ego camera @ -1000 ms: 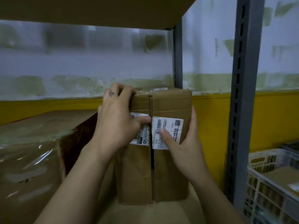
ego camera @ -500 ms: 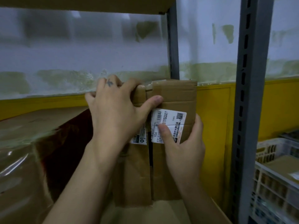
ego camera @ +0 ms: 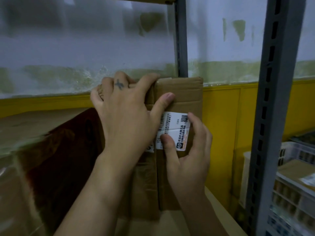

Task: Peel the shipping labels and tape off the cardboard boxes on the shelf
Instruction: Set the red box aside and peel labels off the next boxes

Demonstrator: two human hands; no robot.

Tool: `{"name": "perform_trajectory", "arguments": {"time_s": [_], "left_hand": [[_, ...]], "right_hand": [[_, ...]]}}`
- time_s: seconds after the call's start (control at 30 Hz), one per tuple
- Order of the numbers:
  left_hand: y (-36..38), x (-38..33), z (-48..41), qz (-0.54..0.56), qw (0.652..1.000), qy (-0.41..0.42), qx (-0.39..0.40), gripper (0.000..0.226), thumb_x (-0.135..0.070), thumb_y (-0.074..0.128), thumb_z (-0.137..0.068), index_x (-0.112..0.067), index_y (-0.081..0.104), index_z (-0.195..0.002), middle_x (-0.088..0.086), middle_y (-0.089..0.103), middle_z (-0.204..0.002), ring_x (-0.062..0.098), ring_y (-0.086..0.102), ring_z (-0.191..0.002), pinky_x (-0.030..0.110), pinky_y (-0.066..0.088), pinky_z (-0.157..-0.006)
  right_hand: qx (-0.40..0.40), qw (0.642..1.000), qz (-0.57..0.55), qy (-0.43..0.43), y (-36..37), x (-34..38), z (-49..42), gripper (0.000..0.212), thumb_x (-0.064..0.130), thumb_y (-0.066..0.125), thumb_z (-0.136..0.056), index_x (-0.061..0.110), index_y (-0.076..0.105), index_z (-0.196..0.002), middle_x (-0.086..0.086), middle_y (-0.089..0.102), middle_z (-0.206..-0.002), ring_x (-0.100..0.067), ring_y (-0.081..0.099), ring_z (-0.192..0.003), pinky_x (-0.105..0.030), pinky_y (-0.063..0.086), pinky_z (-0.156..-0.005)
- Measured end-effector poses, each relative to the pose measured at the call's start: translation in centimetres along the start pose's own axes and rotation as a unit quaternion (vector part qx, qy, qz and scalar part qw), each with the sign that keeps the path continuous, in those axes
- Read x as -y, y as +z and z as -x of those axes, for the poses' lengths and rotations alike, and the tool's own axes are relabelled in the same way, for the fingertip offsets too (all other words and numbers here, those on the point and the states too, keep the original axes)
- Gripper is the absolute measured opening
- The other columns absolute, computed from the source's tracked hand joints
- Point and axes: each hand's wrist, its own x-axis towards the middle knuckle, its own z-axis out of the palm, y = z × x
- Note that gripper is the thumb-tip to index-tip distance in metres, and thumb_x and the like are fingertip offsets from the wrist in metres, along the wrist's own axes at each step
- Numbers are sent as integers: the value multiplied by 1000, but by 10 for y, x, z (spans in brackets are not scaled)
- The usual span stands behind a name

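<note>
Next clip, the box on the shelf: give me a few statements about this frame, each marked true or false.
1. The left hand grips the top edge of the box. True.
2. The label is fully off the box. False: it is on the box front.
3. The right hand has its thumb on the label. True.
4. The box sits inside the white crate. False: it stands upright on the shelf, and the crate is beyond the grey post.
</note>
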Motion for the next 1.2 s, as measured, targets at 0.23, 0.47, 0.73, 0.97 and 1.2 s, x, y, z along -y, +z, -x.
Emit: {"name": "perform_trajectory", "arguments": {"time_s": [0.23, 0.47, 0.73, 0.97, 1.2], "left_hand": [[0, 0, 1, 2, 1000, -6, -10, 48, -71, 45, -86, -39, 62, -118, 4, 52, -108, 29, 42, -110, 53, 28, -98], [3, -1, 0, -7, 1000, -3, -20, 46, -69, 48, -86, -35, 64, -113, 8, 54, -105, 33, 46, -108, 54, 30, -98], [6, -4, 0, -20, 999, -11, -22, 47, -69, 48, -86, -32, 64, -109, 10, 53, -106, 34, 46, -110, 57, 29, -99], [4, -4, 0, -23, 1000, -13, -8, 50, -70, 44, -87, -31, 62, -113, 11, 52, -109, 35, 45, -111, 58, 30, -99], [0, -3, 1, -19, 1000, -10, -17, 50, -70, 46, -87, -31, 64, -112, 10, 54, -106, 35, 47, -109, 56, 30, -98]], "right_hand": [[-3, 1000, -24, -9, -6, 4, -3, 62, 34, 71, -81, 19, 44, -134, 1, 50, -130, 16, 39, -115, 5, 29, -88], [3, 1000, -15, 7, -7, 8, -6, 58, 37, 72, -80, 22, 46, -130, 3, 52, -124, 4, 47, -109, 2, 33, -85], [54, 998, -3, 38, -15, 13, -15, 58, 40, 75, -79, 29, 43, -126, 8, 50, -119, -9, 51, -107, -18, 43, -78], [90, 995, 24, 35, -16, 13, -14, 42, 40, 71, -81, 32, 43, -111, 5, 46, -120, -8, 45, -110, -6, 38, -81], [34, 999, 13, 25, -10, 17, 1, 68, 42, 65, -84, 35, 31, -142, 3, 41, -140, -14, 45, -126, -36, 50, -93]]}}
